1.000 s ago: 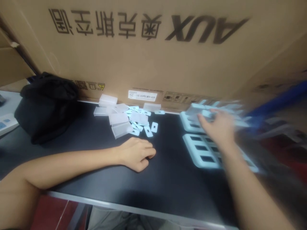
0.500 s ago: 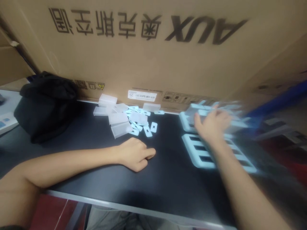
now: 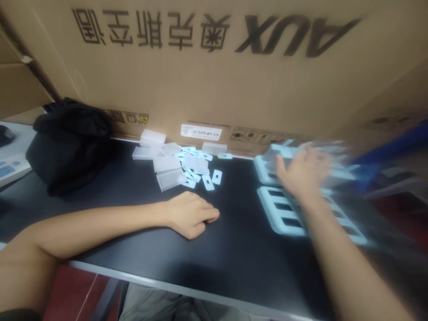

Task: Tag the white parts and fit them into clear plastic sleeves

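Observation:
My left hand (image 3: 190, 216) rests on the black tabletop with its fingers curled in and nothing visible inside them. Off to the right, my right hand (image 3: 302, 171) lies over the far light-blue slotted tray (image 3: 262, 173), thumb spread away from the fingers. Its fingertips are blurred among translucent and pale-blue pieces heaped there; no grip on any one piece shows. A second light-blue slotted tray (image 3: 272, 214) lies nearer, partly under my right forearm. Beyond my left hand is a pile of frosted plastic covers (image 3: 171, 179) and small pale-blue plates with rectangular holes (image 3: 207, 182).
A large cardboard box (image 3: 150, 84) with upside-down print stands along the table's back edge. A black cloth bag (image 3: 70, 147) sits at the left, beside a white device (image 3: 13, 169) with blue keys. A blue bar (image 3: 394, 138) crosses at the right.
The whole view has shifted slightly to the right. My left hand stays resting, and my right hand remains over the far tray with little visible change.

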The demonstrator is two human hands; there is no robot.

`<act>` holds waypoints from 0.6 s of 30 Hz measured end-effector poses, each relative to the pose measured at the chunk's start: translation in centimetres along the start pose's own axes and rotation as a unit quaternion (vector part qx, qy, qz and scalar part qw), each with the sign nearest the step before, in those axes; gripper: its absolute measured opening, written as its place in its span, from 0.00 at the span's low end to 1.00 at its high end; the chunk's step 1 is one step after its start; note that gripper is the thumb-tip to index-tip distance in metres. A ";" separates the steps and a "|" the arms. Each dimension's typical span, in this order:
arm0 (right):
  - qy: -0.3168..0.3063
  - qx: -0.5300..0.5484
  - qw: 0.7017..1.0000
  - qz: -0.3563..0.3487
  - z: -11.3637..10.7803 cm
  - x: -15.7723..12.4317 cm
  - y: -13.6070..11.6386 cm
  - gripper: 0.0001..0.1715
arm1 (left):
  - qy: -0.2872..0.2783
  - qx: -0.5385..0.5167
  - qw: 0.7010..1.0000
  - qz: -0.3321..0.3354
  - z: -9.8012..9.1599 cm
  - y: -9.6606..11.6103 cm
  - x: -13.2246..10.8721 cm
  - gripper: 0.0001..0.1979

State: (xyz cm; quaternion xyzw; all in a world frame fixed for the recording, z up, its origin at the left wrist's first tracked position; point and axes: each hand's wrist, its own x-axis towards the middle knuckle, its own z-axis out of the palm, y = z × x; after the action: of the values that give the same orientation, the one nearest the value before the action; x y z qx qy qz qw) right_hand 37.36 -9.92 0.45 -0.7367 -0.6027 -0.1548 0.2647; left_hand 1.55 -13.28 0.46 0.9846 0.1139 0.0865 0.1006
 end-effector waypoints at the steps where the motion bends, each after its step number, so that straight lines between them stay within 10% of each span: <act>1: 0.012 -0.009 1.000 0.013 -0.2 -0.1 -0.3 0.49 | 0.002 0.000 1.000 -0.006 0.0 0.0 0.0 0.07; 18: -0.031 -0.071 0.997 0.025 -0.4 0.0 -1.1 0.50 | 0.049 -0.010 0.996 0.074 0.5 -0.6 -0.3 0.14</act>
State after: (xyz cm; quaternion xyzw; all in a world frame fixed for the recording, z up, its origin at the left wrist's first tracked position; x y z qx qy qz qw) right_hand 36.32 -9.95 1.00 -0.7727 -0.5799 -0.1677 0.1964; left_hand 1.29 -12.85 -0.23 0.9838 0.0447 0.1434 0.0976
